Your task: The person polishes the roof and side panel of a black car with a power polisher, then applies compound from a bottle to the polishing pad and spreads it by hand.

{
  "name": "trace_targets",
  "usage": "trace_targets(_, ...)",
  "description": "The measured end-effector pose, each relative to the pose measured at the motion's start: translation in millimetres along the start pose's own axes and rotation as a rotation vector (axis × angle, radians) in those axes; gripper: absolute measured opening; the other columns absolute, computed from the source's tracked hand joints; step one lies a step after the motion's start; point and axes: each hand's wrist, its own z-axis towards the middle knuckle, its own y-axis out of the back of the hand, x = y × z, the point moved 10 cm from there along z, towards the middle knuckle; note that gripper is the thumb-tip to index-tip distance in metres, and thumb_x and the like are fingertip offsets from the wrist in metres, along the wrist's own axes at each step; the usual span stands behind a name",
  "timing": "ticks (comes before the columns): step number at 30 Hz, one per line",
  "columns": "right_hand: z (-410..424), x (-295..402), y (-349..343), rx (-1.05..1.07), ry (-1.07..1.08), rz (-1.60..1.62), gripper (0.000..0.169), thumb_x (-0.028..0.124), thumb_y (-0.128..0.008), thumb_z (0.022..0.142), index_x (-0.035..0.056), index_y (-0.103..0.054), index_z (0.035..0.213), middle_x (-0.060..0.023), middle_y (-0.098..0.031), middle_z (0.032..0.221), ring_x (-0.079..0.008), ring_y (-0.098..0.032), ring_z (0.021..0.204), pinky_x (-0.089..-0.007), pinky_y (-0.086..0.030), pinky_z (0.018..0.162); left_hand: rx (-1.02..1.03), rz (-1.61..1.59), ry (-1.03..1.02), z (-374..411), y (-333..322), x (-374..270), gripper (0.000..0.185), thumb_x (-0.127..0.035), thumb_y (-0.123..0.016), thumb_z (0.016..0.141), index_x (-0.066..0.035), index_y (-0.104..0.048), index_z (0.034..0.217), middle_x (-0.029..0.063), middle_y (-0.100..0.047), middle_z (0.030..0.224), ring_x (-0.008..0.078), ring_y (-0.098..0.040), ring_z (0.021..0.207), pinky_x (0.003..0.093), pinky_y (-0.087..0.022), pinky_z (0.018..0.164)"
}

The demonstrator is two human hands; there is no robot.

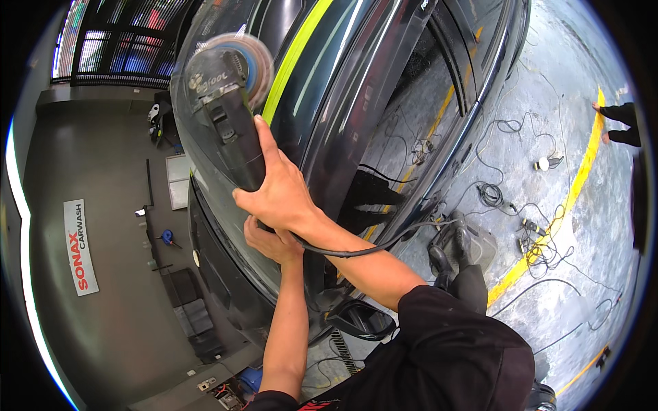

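Note:
A dark power polisher (226, 118) with a round, layered pad (259, 69) lies over the upper bodywork of a dark car (318, 97). The pad overlaps the edge of a lime-yellow strip (295, 56). My right hand (282, 192) is wrapped round the polisher's body, its index finger stretched along the side. Lower down, my left hand (275, 244) grips the rear end of the tool, partly hidden behind my right hand and forearm. A black power cord (354, 253) leaves the rear and passes across my right forearm. Whether the pad touches the car cannot be told.
The car's wing mirror (362, 321) is near my body. Tangled cables (540, 251) and another corded tool (547, 163) lie on the floor (514, 205), by a yellow line. A grey bag-like object (475, 241) is near my feet. At far right, another person's feet (605, 137) show.

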Motion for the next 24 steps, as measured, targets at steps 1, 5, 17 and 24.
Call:
trace_targets(1,3.9,3.0,6.1,-0.019,-0.001,-0.008,0.119,0.020,-0.077,0.071,0.0108,-0.010,0.168,-0.0274,-0.062,0.134,-0.0433,-0.064,0.123,-0.0431,-0.048,0.110,-0.031,-0.001,-0.009,-0.1,4.4,-8.1,0.060,-0.052,-0.050,0.106,0.002,-0.052,0.132,0.0215,-0.052,0.136,0.0417,-0.049,0.128,0.0542,-0.038,0.108)
trace_targets(5,24.9,19.7,39.8,-0.149,0.066,-0.052,0.121,0.020,-0.081,0.069,0.0086,-0.013,0.167,-0.0214,-0.069,0.117,-0.0357,-0.072,0.102,-0.0396,-0.055,0.095,-0.084,-0.020,-0.011,1.6,15.4,-20.1,0.053,-0.041,-0.056,0.104,0.004,-0.054,0.132,0.0229,-0.053,0.136,0.0430,-0.048,0.130,0.0543,-0.036,0.111)
trace_targets(17,132.8,120.7,155.5,-0.095,0.214,-0.462,0.116,0.017,-0.086,0.067,-0.0059,-0.023,0.161,-0.0192,-0.068,0.112,-0.0276,-0.070,0.095,-0.0365,-0.058,0.083,-0.101,-0.021,0.023,6.8,27.9,-28.7,0.054,-0.039,-0.057,0.101,0.003,-0.053,0.133,0.0255,-0.051,0.138,0.0460,-0.047,0.129,0.0573,-0.035,0.112)
trace_targets(24,115.8,136.5,135.7,0.021,0.175,-0.634,0.115,0.016,-0.085,0.065,-0.0067,-0.024,0.160,-0.0183,-0.067,0.113,-0.0261,-0.068,0.095,-0.0349,-0.056,0.086,-0.095,-0.046,0.072,4.3,27.9,-27.0,0.055,-0.041,-0.058,0.100,0.002,-0.053,0.133,0.0259,-0.050,0.138,0.0467,-0.046,0.130,0.0595,-0.033,0.115)
